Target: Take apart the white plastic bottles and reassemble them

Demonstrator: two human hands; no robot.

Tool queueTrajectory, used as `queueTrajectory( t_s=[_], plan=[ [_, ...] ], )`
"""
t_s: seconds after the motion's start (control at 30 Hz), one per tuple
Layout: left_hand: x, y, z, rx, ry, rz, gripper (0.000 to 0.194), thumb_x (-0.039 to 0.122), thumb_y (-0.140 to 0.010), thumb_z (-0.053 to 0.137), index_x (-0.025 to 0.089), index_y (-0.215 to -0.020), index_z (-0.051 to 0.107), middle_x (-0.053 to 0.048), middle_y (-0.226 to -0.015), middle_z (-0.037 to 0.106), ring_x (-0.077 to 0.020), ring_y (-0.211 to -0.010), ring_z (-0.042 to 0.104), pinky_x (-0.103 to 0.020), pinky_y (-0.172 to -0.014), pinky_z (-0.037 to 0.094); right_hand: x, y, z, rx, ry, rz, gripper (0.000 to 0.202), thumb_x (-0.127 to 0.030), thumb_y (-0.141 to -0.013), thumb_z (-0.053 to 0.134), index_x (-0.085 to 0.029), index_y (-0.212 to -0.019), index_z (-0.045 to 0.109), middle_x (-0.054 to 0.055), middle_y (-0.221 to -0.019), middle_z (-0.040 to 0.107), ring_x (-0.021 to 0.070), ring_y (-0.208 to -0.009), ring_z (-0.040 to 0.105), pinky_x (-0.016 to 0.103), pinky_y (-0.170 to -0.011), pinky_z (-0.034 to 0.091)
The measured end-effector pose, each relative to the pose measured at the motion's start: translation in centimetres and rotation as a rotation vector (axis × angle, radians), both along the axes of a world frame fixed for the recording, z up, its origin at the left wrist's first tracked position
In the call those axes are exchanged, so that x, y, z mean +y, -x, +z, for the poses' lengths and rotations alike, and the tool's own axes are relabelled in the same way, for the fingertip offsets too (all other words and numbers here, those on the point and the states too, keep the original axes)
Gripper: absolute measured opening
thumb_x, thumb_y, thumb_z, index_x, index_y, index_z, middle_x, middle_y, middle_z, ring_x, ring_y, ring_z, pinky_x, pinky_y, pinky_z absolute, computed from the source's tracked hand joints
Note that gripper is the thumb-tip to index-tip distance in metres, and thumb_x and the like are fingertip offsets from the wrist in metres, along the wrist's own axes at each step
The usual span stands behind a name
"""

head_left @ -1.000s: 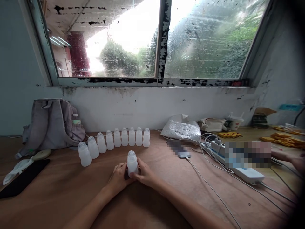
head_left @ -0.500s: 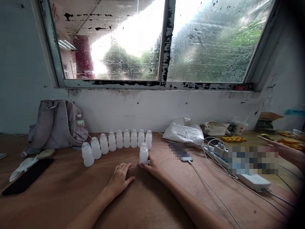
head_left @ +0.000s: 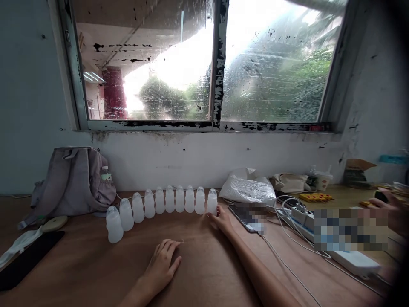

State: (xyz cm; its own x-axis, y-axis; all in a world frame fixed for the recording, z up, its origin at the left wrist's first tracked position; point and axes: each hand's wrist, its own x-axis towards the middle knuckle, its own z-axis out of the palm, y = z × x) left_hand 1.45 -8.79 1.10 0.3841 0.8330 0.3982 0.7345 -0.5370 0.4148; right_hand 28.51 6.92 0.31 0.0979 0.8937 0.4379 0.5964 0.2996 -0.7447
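Several frosted white baby bottles with clear domed caps stand upright in a curved row on the wooden table (head_left: 198,273). At the row's right end stands one bottle (head_left: 212,202), and my right hand (head_left: 221,219) has its fingers closed around its lower part. The leftmost bottle (head_left: 114,225) is nearest to me. My left hand (head_left: 164,261) lies on the tabletop in front of the row, fingers stretched out, with nothing in it.
A grey backpack (head_left: 75,183) stands at the left, with a black flat object (head_left: 30,260) before it. To the right are a silvery padded bag (head_left: 247,191), a phone (head_left: 243,218) on a cable and a power strip (head_left: 354,261). Another person's hand (head_left: 394,209) is at the far right.
My right hand has moved the bottle away from me and to the right, from in front of the row to its right end. My left hand stays on the table. The view has tilted up slightly.
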Motion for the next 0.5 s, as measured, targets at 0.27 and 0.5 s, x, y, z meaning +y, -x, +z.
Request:
queueTrajectory(
  t_s=[0.27, 0.5],
  plan=[
    [0.0, 0.2, 0.8, -0.006, -0.062, -0.014, 0.028, 0.025, -0.079, 0.044, 0.025, -0.107, 0.050, -0.005, -0.110, 0.052, -0.0219, -0.108, 0.040, -0.039, -0.091, 0.037, 0.5, 0.0, -0.7, -0.077, 0.020, -0.034, 0.040, -0.035, -0.063, 0.058, -0.018, -0.099, 0.054, 0.008, -0.089, 0.064, 0.0231, -0.078, 0.060, 0.030, -0.066, 0.043],
    [0.3, 0.6, 1.6, -0.024, -0.176, -0.025, 0.025, 0.020, -0.079, 0.042, 0.023, -0.101, 0.053, -0.006, -0.103, 0.055, -0.0214, -0.102, 0.045, -0.039, -0.089, 0.038, 0.2, 0.2, -0.8, -0.149, -0.023, -0.066, 0.049, -0.036, -0.062, 0.058, -0.016, -0.105, 0.049, 0.009, -0.090, 0.062, 0.0214, -0.079, 0.059, 0.030, -0.068, 0.042]
  ],
)
